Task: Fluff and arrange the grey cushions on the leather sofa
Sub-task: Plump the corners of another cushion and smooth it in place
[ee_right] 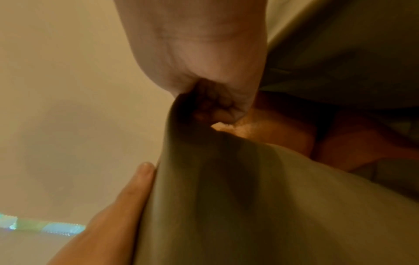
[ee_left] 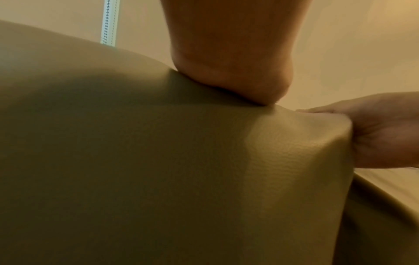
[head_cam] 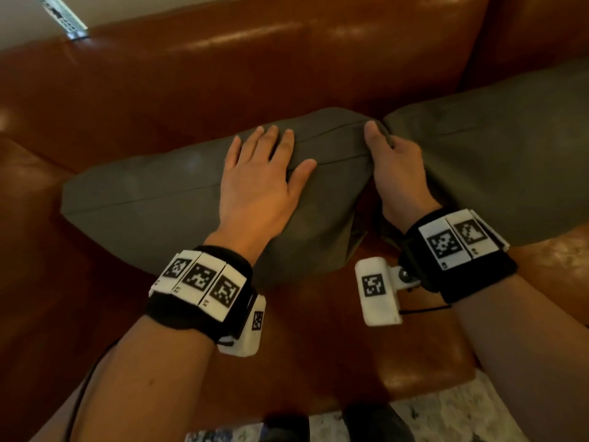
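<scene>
My left hand (head_cam: 255,183) lies flat on the near grey cushion (head_cam: 143,193); my right hand (head_cam: 395,173) pinches its corner, beside a second cushion (head_cam: 510,154) on the leather sofa (head_cam: 159,90).

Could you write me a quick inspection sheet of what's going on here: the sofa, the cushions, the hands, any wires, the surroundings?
Surface: brown leather sofa, glossy.
Job's things: left cushion lies on the seat against the backrest; right cushion beside it, corners meeting.
Clutter: nothing seen.
Hands: left hand rests flat, fingers straight, on the left cushion; right hand grips that cushion's right corner.
Cables: thin black cord at the right wristband; black cable along the left forearm.
Surroundings: pale wall behind; patterned rug below.
</scene>
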Action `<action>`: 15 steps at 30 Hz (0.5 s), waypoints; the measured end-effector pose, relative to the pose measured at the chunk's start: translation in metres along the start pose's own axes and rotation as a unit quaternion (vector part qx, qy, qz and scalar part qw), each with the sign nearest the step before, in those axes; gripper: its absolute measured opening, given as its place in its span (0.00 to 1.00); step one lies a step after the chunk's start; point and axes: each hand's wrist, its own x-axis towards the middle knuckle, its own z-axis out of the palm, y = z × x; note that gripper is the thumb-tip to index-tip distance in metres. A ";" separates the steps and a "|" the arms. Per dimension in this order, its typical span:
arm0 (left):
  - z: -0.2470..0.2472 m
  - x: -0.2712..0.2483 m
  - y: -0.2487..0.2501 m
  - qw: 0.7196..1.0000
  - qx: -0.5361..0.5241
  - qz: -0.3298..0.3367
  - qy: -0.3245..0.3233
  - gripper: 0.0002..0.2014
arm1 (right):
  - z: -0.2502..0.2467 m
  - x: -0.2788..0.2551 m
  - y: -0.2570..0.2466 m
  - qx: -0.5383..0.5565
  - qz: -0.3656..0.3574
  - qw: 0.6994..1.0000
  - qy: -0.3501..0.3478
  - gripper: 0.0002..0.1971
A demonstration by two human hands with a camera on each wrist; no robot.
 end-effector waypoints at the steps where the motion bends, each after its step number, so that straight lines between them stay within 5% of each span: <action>1: 0.001 0.001 -0.001 1.000 0.000 -0.001 -0.002 0.33 | -0.002 0.001 -0.002 0.024 0.029 0.999 -0.020 0.21; 5: 0.003 0.001 -0.003 1.000 0.002 0.000 0.005 0.33 | -0.012 -0.001 -0.003 0.052 0.050 0.995 -0.067 0.13; 10: 0.003 0.002 0.000 0.998 -0.051 0.008 0.024 0.32 | -0.014 0.005 0.004 0.054 0.070 0.996 -0.016 0.13; 12: 0.002 -0.001 -0.003 0.988 -0.135 0.008 0.072 0.27 | -0.011 0.000 0.007 -0.089 -0.084 0.989 0.080 0.15; 14: 0.000 -0.005 0.003 0.968 -0.216 0.008 0.129 0.20 | 0.000 -0.016 0.007 -0.255 -0.364 0.887 0.126 0.22; 15: 0.000 -0.008 0.008 0.963 -0.229 0.004 0.140 0.17 | 0.011 -0.021 0.010 -0.308 -0.442 0.840 0.068 0.23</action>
